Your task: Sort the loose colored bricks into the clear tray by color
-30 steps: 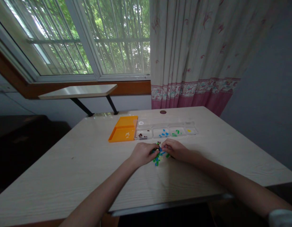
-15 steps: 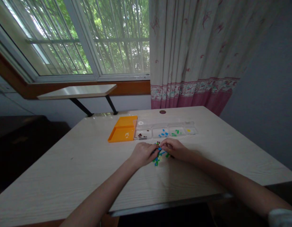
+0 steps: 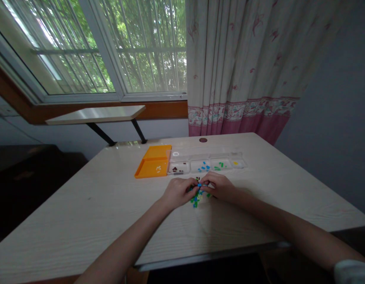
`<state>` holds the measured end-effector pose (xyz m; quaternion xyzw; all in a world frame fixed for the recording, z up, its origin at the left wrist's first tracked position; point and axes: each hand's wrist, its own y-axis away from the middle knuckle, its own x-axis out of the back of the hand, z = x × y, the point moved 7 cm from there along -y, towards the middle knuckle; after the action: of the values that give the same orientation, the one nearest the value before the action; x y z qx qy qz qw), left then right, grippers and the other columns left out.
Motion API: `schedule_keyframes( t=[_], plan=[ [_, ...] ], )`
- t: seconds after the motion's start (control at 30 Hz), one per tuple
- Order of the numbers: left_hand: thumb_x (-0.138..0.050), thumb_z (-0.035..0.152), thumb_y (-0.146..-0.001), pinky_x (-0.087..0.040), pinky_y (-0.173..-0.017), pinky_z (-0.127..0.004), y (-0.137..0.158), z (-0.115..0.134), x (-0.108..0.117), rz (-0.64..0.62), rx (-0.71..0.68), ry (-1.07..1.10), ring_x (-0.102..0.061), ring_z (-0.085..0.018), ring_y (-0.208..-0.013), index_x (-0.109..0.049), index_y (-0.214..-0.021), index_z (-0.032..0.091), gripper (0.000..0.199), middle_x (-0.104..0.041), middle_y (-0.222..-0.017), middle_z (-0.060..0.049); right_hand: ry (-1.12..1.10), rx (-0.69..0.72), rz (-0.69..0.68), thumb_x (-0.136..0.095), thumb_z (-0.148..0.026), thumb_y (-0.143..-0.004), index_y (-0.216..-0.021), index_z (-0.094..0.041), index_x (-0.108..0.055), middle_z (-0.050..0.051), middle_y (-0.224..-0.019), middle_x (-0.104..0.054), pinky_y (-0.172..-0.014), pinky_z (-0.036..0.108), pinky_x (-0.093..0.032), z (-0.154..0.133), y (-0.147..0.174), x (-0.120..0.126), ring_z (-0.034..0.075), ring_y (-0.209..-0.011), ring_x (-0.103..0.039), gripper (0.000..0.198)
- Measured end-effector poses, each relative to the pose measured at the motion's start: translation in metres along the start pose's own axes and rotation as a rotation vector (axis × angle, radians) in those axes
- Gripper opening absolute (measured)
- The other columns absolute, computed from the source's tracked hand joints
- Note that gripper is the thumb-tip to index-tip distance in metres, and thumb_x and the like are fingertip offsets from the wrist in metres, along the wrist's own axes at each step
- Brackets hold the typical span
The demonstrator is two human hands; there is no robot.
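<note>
1. The step in hand is judged to be fine, two-handed fingertip work on a blue piece (image 3: 199, 185); whether it is being joined to something or parted from it cannot be told.
2. For the next move, a light pinch and steady wrists would seem to be called for, as the loose pieces (image 3: 195, 200) directly below could easily be knocked.
3. The blue piece is small and blocky, partly covered by fingers; finer detail is lost. It is seen between the hands, over the table (image 3: 117, 221).
4. From it, the left hand (image 3: 177, 192) is at 8 o'clock, thumb and fingers nearly closed, the piece apparently pinched at their tips.
5. The right hand (image 3: 219, 186) is at 3 o'clock, fingers curled with little gap; whether anything is gripped cannot be told.
6. Green and blue pieces are gathered at 6 o'clock, the clear tray (image 3: 191, 172) at 1, the orange case (image 3: 154, 153) at 10.
</note>
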<state>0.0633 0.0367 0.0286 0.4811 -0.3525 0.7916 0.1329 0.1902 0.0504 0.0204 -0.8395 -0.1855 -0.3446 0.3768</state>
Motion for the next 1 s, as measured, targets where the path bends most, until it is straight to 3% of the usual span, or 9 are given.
schedule_keyframes(
  t=[0.33, 0.63, 0.8, 1.0],
  plan=[
    [-0.051, 0.03, -0.08, -0.033, -0.05, -0.017, -0.001, -0.003, 0.0, -0.064, 0.053, 0.051, -0.051, -0.008, -0.05, -0.06, -0.09, 0.019, 0.017, -0.058, -0.057, 0.003, 0.064, 0.06, 0.049, -0.055, -0.029, -0.081, -0.088, -0.02, -0.061, 0.002, -0.079, -0.063, -0.067, 0.022, -0.045, -0.003, 0.001, 0.006, 0.012, -0.073, -0.058, 0.013],
    [-0.044, 0.027, -0.081, -0.033, -0.051, -0.019, 0.006, -0.034, 0.016, -0.24, 0.122, -0.11, -0.054, -0.01, -0.055, -0.061, -0.085, 0.02, 0.019, -0.061, -0.063, 0.0, 0.189, 0.055, 0.322, -0.054, -0.031, -0.081, -0.086, -0.018, -0.062, 0.005, -0.076, -0.064, -0.063, 0.024, -0.046, 0.004, 0.002, 0.05, 0.013, -0.069, -0.058, 0.015],
    [-0.041, 0.03, -0.084, -0.034, -0.052, -0.02, 0.008, -0.042, 0.016, -0.251, 0.126, -0.211, -0.056, -0.013, -0.059, -0.06, -0.081, 0.02, 0.022, -0.062, -0.067, -0.001, 0.207, 0.017, 0.32, -0.052, -0.031, -0.082, -0.085, -0.018, -0.062, 0.005, -0.077, -0.064, -0.063, 0.024, -0.046, 0.005, 0.002, 0.054, 0.013, -0.069, -0.057, 0.016],
    [-0.042, 0.029, -0.083, -0.037, -0.056, -0.022, 0.008, -0.04, 0.011, -0.281, 0.108, -0.223, -0.06, -0.015, -0.064, -0.061, -0.096, 0.022, 0.024, -0.065, -0.072, -0.002, 0.206, 0.043, 0.33, -0.054, -0.03, -0.081, -0.084, -0.018, -0.062, 0.005, -0.077, -0.064, -0.064, 0.025, -0.046, 0.003, 0.003, 0.052, 0.013, -0.069, -0.058, 0.015]
  ],
)
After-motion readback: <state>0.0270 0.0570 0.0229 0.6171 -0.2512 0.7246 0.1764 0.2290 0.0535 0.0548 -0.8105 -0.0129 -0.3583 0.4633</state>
